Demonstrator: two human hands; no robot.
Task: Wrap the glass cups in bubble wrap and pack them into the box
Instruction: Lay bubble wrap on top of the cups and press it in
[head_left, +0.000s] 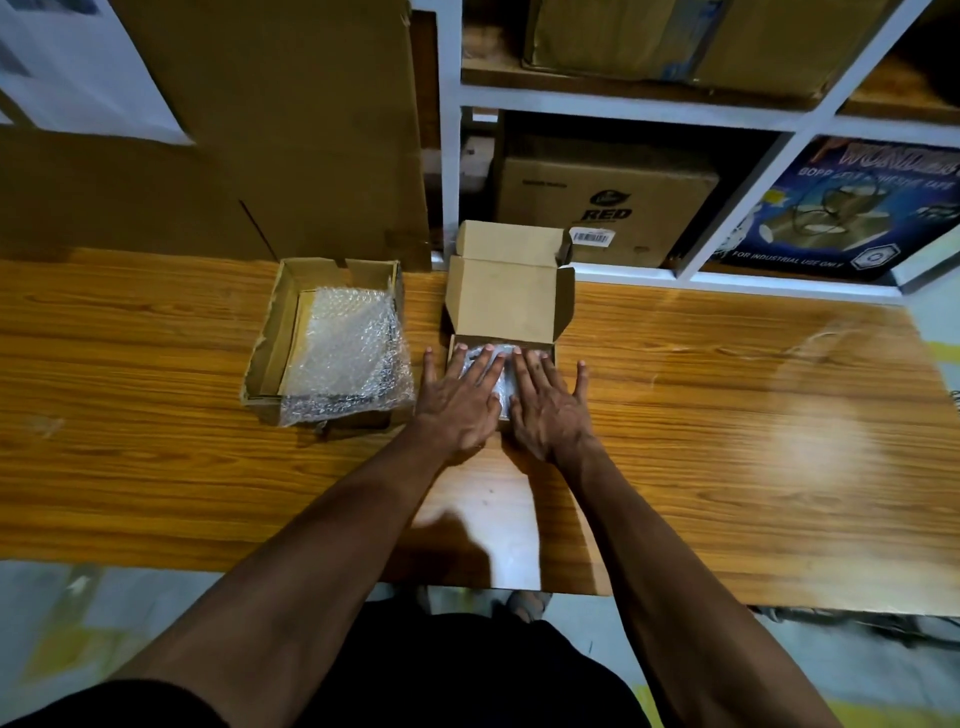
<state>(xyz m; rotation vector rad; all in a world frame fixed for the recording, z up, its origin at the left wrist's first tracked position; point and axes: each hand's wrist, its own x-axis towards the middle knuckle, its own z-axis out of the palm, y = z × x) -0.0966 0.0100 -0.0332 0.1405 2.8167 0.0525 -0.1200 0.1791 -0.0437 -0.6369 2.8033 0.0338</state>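
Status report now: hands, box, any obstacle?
Left hand and right hand flat on bubble wrap inside box. Lid up. No obstacle seen.

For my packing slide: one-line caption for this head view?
Both hands, left hand and right hand, press bubble-wrapped contents into the open mailer box beside a bubble-wrap tray.

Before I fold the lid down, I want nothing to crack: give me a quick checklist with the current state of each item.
1. Lid open and upright: ok.
2. Wrapped bundle inside the small box: ok.
3. Left hand and right hand flat on the bundle: ok, but not yet out of the lid's path.
4. Bundle below the rim: cannot tell.
5. Cups fully wrapped: cannot tell.
6. Bubble wrap in the tray beside: ok.
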